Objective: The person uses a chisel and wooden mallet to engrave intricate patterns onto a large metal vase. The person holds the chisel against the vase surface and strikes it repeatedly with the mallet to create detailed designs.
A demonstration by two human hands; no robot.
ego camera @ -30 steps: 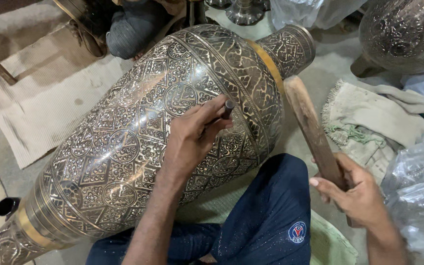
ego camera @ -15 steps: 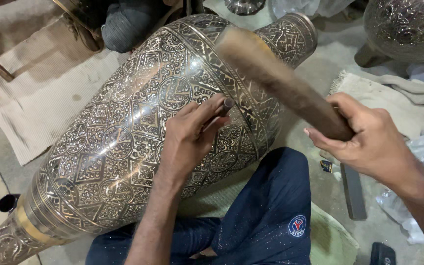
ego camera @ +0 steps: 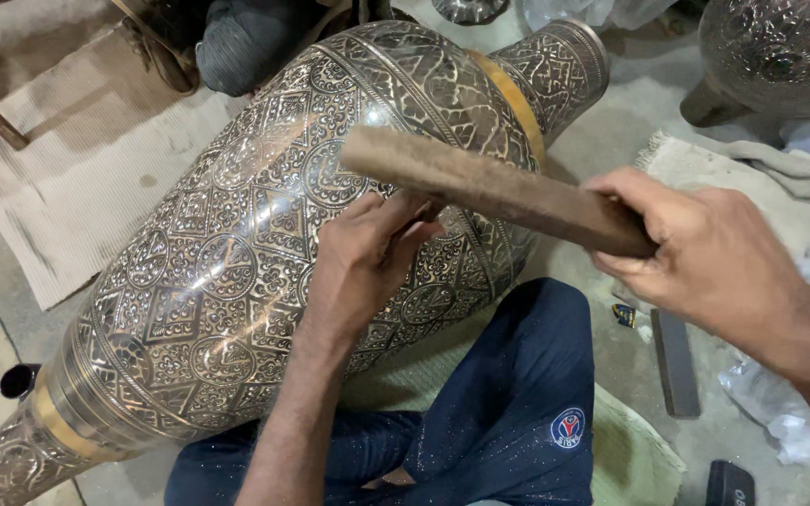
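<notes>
Engraved metal vase [ego camera: 236,272] lying on its side across the lap, worked with a small tool and a wooden stick.

The left hand [ego camera: 367,253] rests on the vase's belly, fingers pinched narrow around a small tool that is mostly hidden, wrist bent down. Just above it hangs the wooden stick [ego camera: 494,192], blurred, gripped at its far end by the right hand [ego camera: 696,253], fingers wrapped tight, forearm coming in from the right.

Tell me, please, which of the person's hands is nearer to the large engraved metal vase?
Left. The left hand rests on the engraved vase, fingers pressed to its patterned side. The right hand is off to the vase's right, clear of it, gripping a wooden stick held over the vase.
</notes>
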